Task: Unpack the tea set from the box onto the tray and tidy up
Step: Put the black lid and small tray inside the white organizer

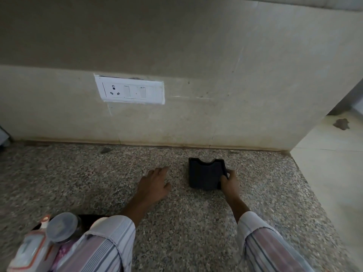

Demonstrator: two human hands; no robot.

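We see one black tray [204, 174] lying on the speckled surface [176, 222] near the wall, seemingly empty, though it is dark. Our right hand [228, 181] curls its grip around the tray's near right corner. Our left hand [154, 183] rests flat, fingers spread, holding nothing. One lidded jar [61, 226] stands bottom left.

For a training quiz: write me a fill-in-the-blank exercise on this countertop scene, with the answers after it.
1. The right hand grips the near right corner of the black ____.
2. The left hand rests with straight fingers on the speckled ____ countertop.
3. The white switch plate on the wall holds a socket with ____ round holes.
4. The clear plastic lid lies near the person's ____ sleeve.

Missing words: tray; stone; three; left
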